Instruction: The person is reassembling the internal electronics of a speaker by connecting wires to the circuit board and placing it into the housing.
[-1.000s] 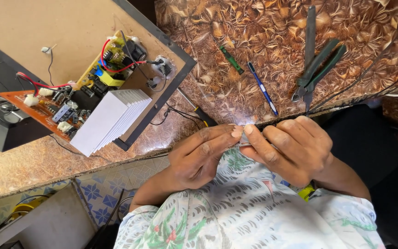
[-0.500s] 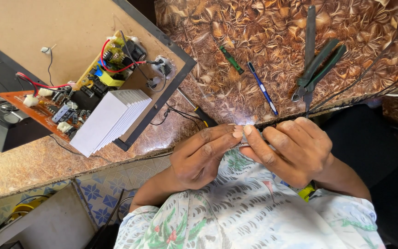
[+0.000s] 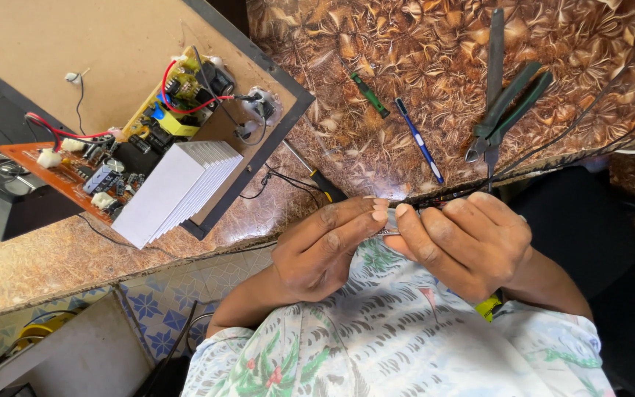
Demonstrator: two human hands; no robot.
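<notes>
A small metal part [image 3: 389, 231], mostly hidden, sits pinched between both hands' fingertips, its long axis running 9 to 3 o'clock. Left hand [image 3: 325, 246] and right hand [image 3: 464, 242] grip it equally near, at the desk [image 3: 53, 257] edge; pliers [image 3: 505, 110] lie at 1 o'clock.

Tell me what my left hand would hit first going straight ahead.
The left hand points across at the right hand; it would probably first meet the small thin piece pinched between them.

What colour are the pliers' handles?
Dark green, on the pliers; head view shows them best.
</notes>
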